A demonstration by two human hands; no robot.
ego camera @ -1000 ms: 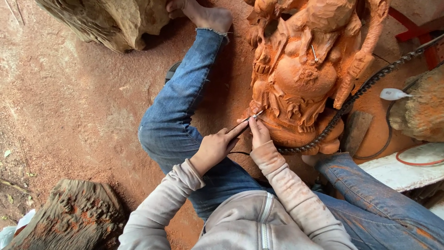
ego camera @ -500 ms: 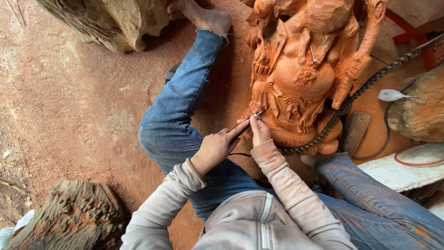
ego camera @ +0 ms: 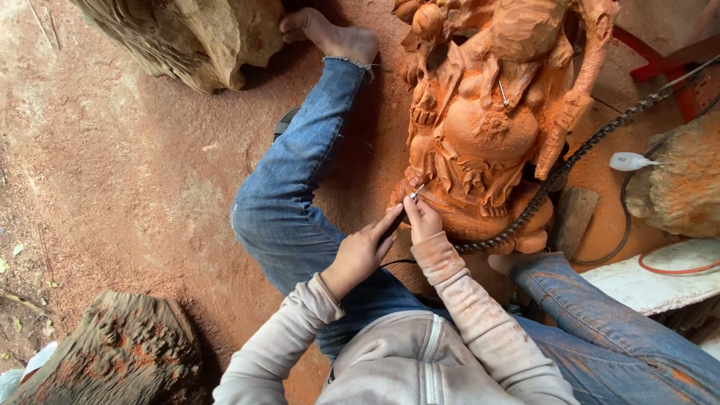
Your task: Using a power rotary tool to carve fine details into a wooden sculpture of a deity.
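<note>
An orange wooden carved figure (ego camera: 495,120) stands on the dusty ground between my legs. My left hand (ego camera: 361,251) grips a thin carving tool (ego camera: 411,196) whose metal tip touches the figure's lower left edge. My right hand (ego camera: 424,219) pinches the same tool close to its tip and rests against the carving. Both arms wear pale grey sleeves. My jeans-clad left leg (ego camera: 300,187) stretches up the frame with a bare foot (ego camera: 330,34) at the top.
A metal chain (ego camera: 570,169) wraps around the figure's base. Rough wood blocks lie at top left (ego camera: 187,37), bottom left (ego camera: 120,352) and right (ego camera: 679,184). A white board (ego camera: 660,277), a cable (ego camera: 679,266) and a white-handled tool (ego camera: 630,161) lie at right.
Both hands stay at the same spot on the figure's lower left edge, with only slight shifts of the tool tip.
</note>
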